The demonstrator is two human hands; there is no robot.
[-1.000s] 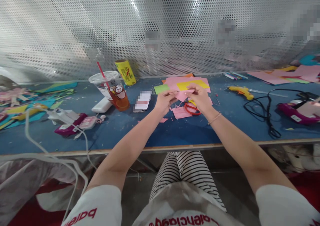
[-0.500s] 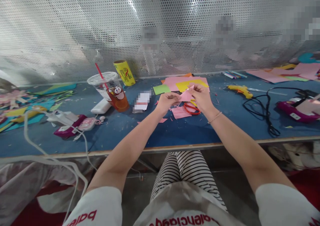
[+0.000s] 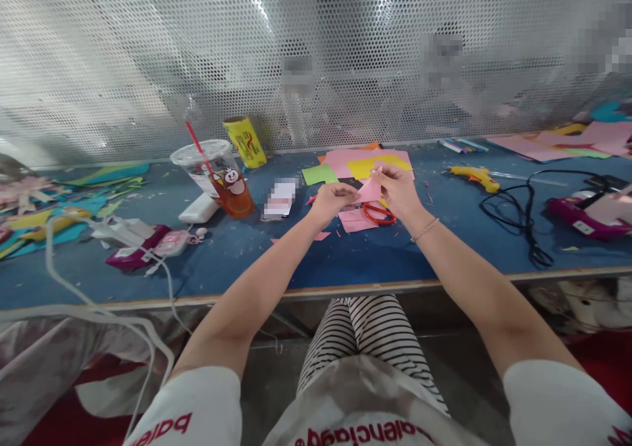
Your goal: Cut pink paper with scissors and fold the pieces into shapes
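Note:
A small folded piece of pink paper (image 3: 370,190) is held up between my two hands, just above the blue table. My left hand (image 3: 334,202) pinches its left corner. On the other side, my right hand (image 3: 397,186) grips the top and right edge between thumb and fingers. Below the hands lie red-handled scissors (image 3: 379,217), partly covered by the paper and my right hand. They rest against a cut pink paper piece (image 3: 354,221). Behind the hands are a yellow sheet (image 3: 363,167), a green sheet (image 3: 318,174) and larger pink sheets (image 3: 340,159).
Left of my arms stand a drink cup (image 3: 232,192) with a red straw and a yellow tube (image 3: 245,143); a phone (image 3: 280,199) lies near them. At right are a yellow glue gun (image 3: 474,177) and a black cable (image 3: 528,215). A perforated metal panel (image 3: 345,51) closes off the back.
Both hands keep hold of the pink paper and shift only slightly. The paper is turned a little between the fingers. Other things stay in place.

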